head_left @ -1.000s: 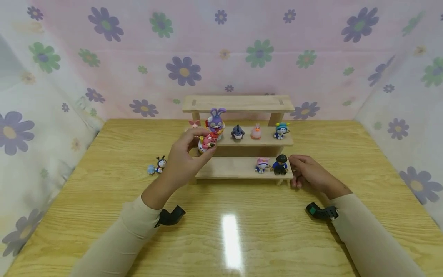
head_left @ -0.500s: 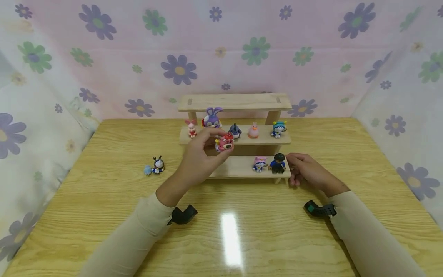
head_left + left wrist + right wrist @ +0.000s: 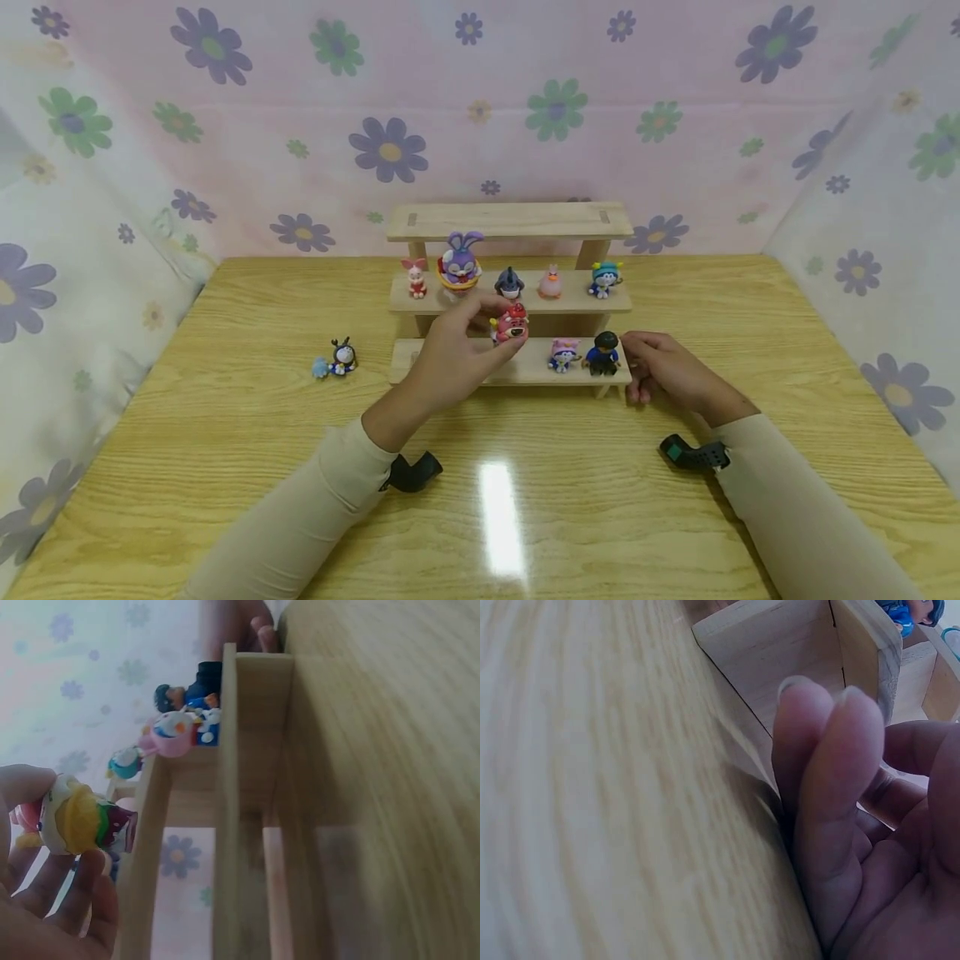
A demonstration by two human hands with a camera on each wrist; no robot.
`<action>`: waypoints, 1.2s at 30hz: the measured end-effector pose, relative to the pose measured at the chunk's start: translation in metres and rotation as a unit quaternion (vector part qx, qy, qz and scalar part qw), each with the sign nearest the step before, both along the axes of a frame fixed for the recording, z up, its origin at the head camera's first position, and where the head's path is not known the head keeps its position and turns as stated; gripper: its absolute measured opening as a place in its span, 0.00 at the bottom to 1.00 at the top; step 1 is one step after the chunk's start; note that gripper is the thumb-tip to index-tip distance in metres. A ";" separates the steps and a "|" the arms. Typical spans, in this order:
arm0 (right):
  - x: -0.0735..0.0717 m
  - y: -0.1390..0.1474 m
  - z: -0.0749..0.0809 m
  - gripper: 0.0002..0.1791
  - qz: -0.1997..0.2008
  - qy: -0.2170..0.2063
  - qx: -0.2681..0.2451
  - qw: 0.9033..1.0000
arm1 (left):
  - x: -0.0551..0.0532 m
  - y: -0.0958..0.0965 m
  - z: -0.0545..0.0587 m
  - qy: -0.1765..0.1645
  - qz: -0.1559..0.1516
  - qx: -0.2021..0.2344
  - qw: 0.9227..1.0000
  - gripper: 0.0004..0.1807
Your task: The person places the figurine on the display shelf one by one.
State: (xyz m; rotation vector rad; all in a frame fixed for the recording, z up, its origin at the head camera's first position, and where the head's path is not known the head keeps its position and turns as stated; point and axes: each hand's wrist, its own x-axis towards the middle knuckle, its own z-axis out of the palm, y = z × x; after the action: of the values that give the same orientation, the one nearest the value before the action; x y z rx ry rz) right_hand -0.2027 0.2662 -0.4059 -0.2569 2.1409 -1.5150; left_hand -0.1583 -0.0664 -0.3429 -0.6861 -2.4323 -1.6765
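My left hand pinches a pink bear figurine with a red top between thumb and fingers, above the lowest step of a wooden tiered shelf. In the left wrist view the figurine shows its white, yellow and green side and a dark red end. My right hand rests on the table by the shelf's right end, fingers loosely curled and holding nothing. Nearest it on the lowest step sits a black-haired figure in blue. Beside that stands a pink-hatted figure.
Along the middle step stand a pink piglet, a purple rabbit, a dark shark-like figure, a pink bird-like figure and a blue-hatted figure. A black-antlered figure with a blue fluffy piece is on the table at left.
My left hand has carried the bear figurine rightward and slightly down, from in front of the rabbit to over the lowest step. The right hand stays beside the shelf.
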 end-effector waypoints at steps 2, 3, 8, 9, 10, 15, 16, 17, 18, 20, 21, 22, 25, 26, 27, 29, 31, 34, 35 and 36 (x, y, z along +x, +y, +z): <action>0.000 0.000 0.000 0.27 0.001 0.001 0.001 1.000 | 0.000 0.001 -0.003 -0.007 0.001 -0.003 1.000 0.20; 0.000 0.000 0.000 0.27 0.001 0.001 0.001 1.000 | 0.000 0.001 -0.004 -0.014 0.002 -0.003 1.000 0.20; 0.000 -0.001 0.001 0.27 0.003 0.006 -0.006 1.000 | -0.001 0.004 -0.010 -0.057 0.006 -0.008 0.998 0.20; 0.000 -0.001 0.001 0.27 0.003 0.006 -0.007 1.000 | -0.001 0.005 -0.011 -0.064 0.006 -0.008 0.998 0.21; 0.000 -0.001 0.001 0.27 0.002 0.005 -0.009 1.000 | -0.001 0.005 -0.012 -0.070 0.007 -0.010 0.997 0.20; 0.001 -0.001 0.001 0.27 0.003 0.005 -0.007 1.000 | -0.001 0.008 -0.016 -0.084 0.004 -0.010 0.996 0.19; 0.001 -0.002 0.001 0.27 0.003 0.005 -0.007 1.000 | -0.001 0.008 -0.016 -0.086 0.003 -0.010 0.996 0.19; 0.001 -0.002 0.001 0.27 0.005 0.006 -0.007 1.000 | -0.001 0.009 -0.017 -0.088 0.001 -0.008 0.996 0.19; 0.001 -0.002 0.002 0.27 0.006 0.007 -0.006 1.000 | -0.001 0.009 -0.018 -0.090 0.000 -0.008 0.996 0.19; 0.001 -0.001 0.002 0.27 0.005 0.008 -0.003 1.000 | -0.001 0.010 -0.019 -0.097 -0.002 -0.008 0.995 0.19; 0.001 -0.001 0.002 0.27 0.005 0.008 -0.002 1.000 | -0.002 0.011 -0.021 -0.099 -0.004 -0.008 0.995 0.19; 0.002 -0.001 0.002 0.27 0.004 0.007 -0.001 1.000 | -0.002 0.011 -0.022 -0.100 -0.007 -0.009 0.995 0.20; 0.002 -0.001 0.002 0.26 0.002 0.005 0.002 1.000 | -0.003 0.012 -0.024 -0.106 -0.013 -0.015 0.994 0.20; 0.002 -0.001 0.002 0.26 0.002 0.004 0.002 1.000 | -0.003 0.013 -0.024 -0.107 -0.013 -0.020 0.994 0.20; 0.003 -0.001 0.002 0.27 0.001 0.004 0.001 1.000 | -0.003 0.013 -0.024 -0.107 -0.013 -0.024 0.994 0.20; 0.002 -0.001 0.002 0.27 0.000 0.007 0.001 1.000 | -0.003 0.013 -0.024 -0.106 -0.011 -0.032 0.994 0.21; 0.002 -0.001 0.002 0.27 0.001 0.010 0.001 1.000 | -0.003 0.013 -0.023 -0.103 -0.011 -0.038 0.994 0.21; 0.002 -0.001 0.002 0.27 0.004 0.012 0.003 1.000 | -0.003 0.013 -0.023 -0.104 -0.010 -0.046 0.994 0.21; 0.002 -0.001 0.002 0.27 0.006 0.012 0.004 1.000 | -0.003 0.013 -0.023 -0.104 -0.010 -0.048 0.993 0.22; 0.002 -0.001 0.002 0.26 0.006 0.010 0.003 1.000 | -0.003 0.013 -0.023 -0.104 -0.011 -0.050 0.993 0.22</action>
State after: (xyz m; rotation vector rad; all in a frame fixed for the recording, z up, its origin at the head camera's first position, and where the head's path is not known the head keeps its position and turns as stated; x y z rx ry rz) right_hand -0.2006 0.2656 -0.4040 -0.2839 2.1555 -1.5042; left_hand -0.1612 -0.0537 -0.3662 -0.5780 -2.6766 -1.7240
